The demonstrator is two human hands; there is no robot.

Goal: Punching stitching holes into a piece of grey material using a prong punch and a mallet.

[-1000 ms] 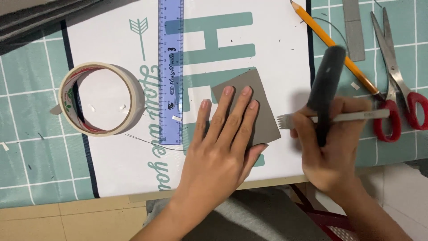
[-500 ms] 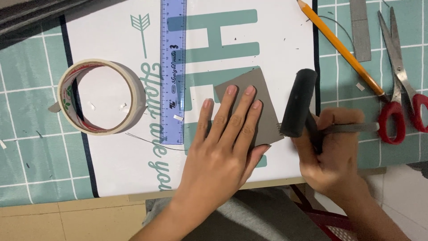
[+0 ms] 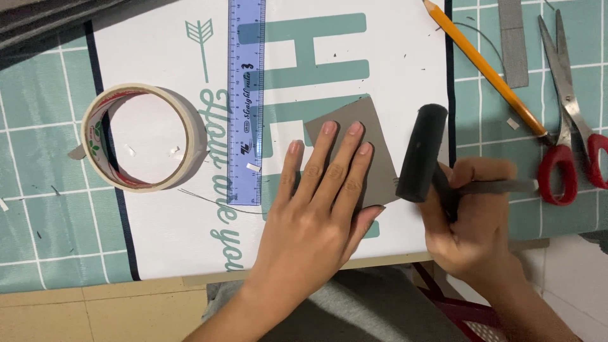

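Leather patch (image 3: 373, 152), one grey square, lies on the white printed mat (image 3: 158, 228), pinned flat under the left hand (image 3: 316, 215). Since a second ago the black mallet (image 3: 421, 155) gripped in the right hand (image 3: 472, 221) has swung lower toward its edge. Left to right: one tape roll (image 3: 142, 136), one ruler (image 3: 246, 95), one pencil (image 3: 484, 66), one pair of scissors (image 3: 567, 120).
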